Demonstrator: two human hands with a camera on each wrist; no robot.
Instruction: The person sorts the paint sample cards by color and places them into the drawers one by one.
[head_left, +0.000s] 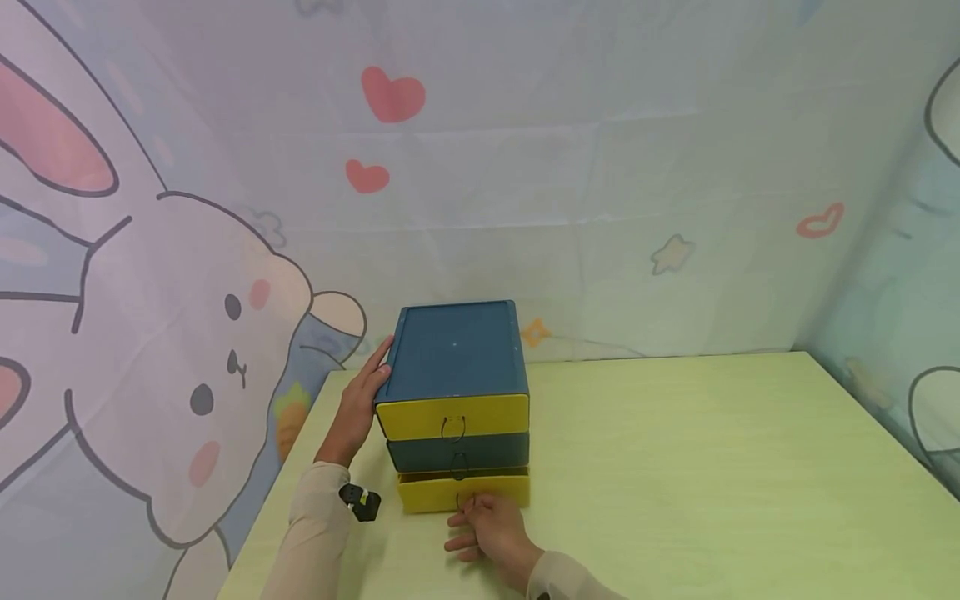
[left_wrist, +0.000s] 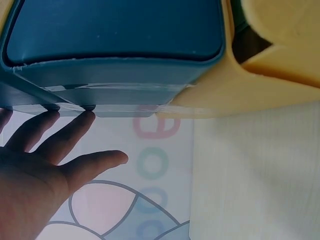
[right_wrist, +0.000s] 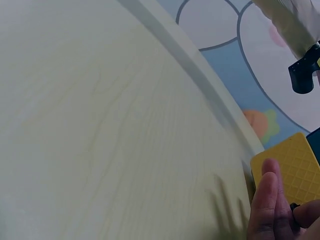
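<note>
A small stacked drawer box with a blue top (head_left: pixel 459 350) stands on the table. Its drawer fronts alternate: a yellow top drawer (head_left: pixel 487 417), a dark blue-green middle drawer (head_left: pixel 495 451) and a yellow bottom drawer (head_left: pixel 427 497), which juts out a little with a gap along its upper edge. My left hand (head_left: pixel 356 417) lies along the box's left side, fingers extended; in the left wrist view its fingertips (left_wrist: pixel 85 119) meet the blue wall. With thumb and fingers my right hand (head_left: pixel 497 533) pinches the bottom drawer's dark loop pull (right_wrist: pixel 295 206).
The pale yellow-green table (head_left: pixel 675 467) stretches to the right of the box. Behind it hangs a printed cloth (head_left: pixel 585 208) with hearts and a rabbit, which also covers the left and right sides. A black device (head_left: pixel 361 502) is worn on the left wrist.
</note>
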